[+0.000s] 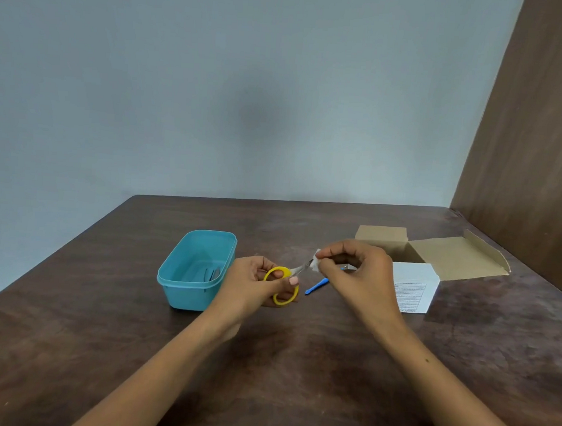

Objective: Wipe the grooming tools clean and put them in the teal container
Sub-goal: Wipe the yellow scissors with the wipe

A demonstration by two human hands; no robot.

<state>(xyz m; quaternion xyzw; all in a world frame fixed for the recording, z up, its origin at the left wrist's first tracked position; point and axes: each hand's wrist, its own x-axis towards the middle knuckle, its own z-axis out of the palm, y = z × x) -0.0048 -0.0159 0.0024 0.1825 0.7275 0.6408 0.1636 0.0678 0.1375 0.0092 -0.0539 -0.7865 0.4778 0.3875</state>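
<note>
So the setup is a dark brown wood-grain tabletop (296, 378), kind of blotchy and worn looking, pushed against a plain pale blue-grey wall (215, 77) that fills the whole upper half of the frame. Down the right edge there's a brown wood-look panel (540, 146) standing upright.

Counting stuff: one teal container (182, 292), left of centre, lid off, with a couple of dark metal tools (212, 274) lying in the bottom, can't make out exactly what they are. One pair of small scissors (283, 283) with yellow loop handles, dead centre. One little white wipe (316, 264). One blue-handled tool (316, 286) lying flat on the tabletop just under the right hand. One open cardboard box (435, 255) at centre right with its flaps spread, and one white carton (415, 287) leaning right in front of it.

The white carton has a printed table of text on its side but it's way too small and blurry to read. No brand I can spot anywhere.

Left hand (255, 283) has its fingers wrapped around the yellow handles, holding the scissors just right of the container with the blades pointing up-right. Right hand (355, 273) has its fingers pinched shut on the wipe, which is pressed around the blade tips.
</note>
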